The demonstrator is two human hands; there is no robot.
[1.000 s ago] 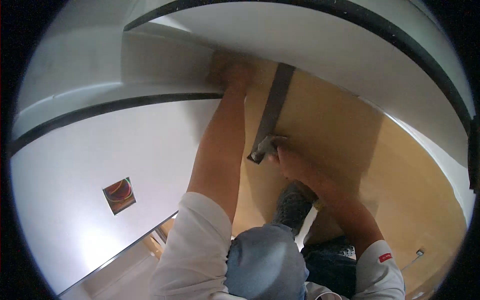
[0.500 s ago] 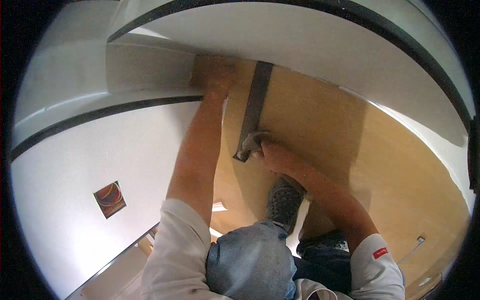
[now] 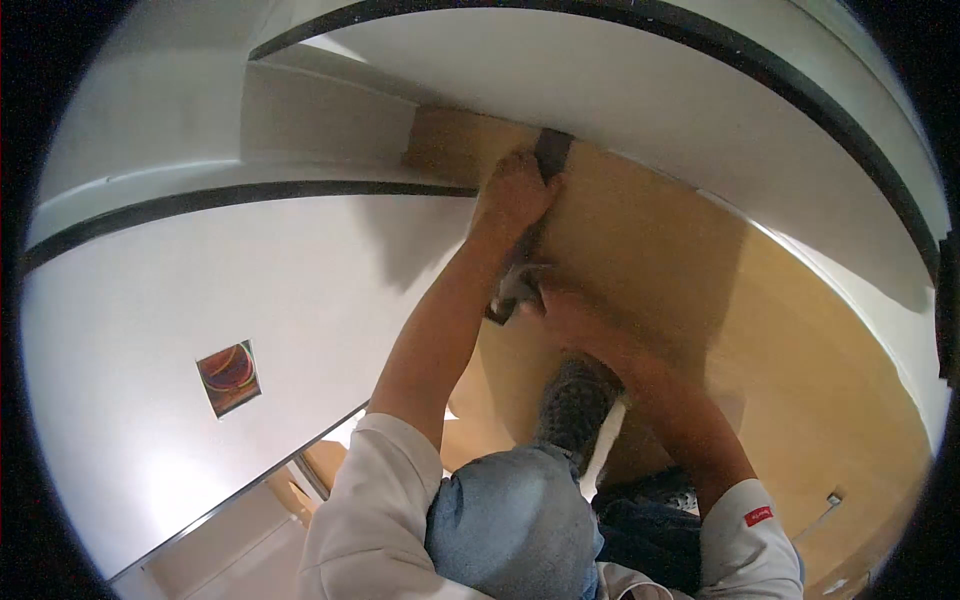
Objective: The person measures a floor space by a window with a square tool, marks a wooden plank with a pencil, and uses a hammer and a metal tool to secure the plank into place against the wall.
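Observation:
A long dark strip point(image 3: 553, 152) lies on the tan wooden board, running from the white wall at the far end toward my shoe. My left hand point(image 3: 520, 188) is on its upper part, fingers curled over the edge and closed on it. My right hand point(image 3: 575, 312) grips a claw hammer point(image 3: 520, 284) close to its metal head. The hammer head is over the strip's near end, slightly blurred; whether it touches cannot be made out. Most of the handle is hidden by my hand.
White panels with black edging point(image 3: 330, 188) stand at left and along the top. The left panel has a square cut-out point(image 3: 229, 379) with coiled wires inside. My shoe point(image 3: 576, 400) rests on the tan board point(image 3: 640, 250). A small metal fitting point(image 3: 834, 499) is at lower right.
My left hand has come down and right from the far corner onto the dark strip. The hammer stays over the strip's near end, in my right hand. The view has shifted slightly.

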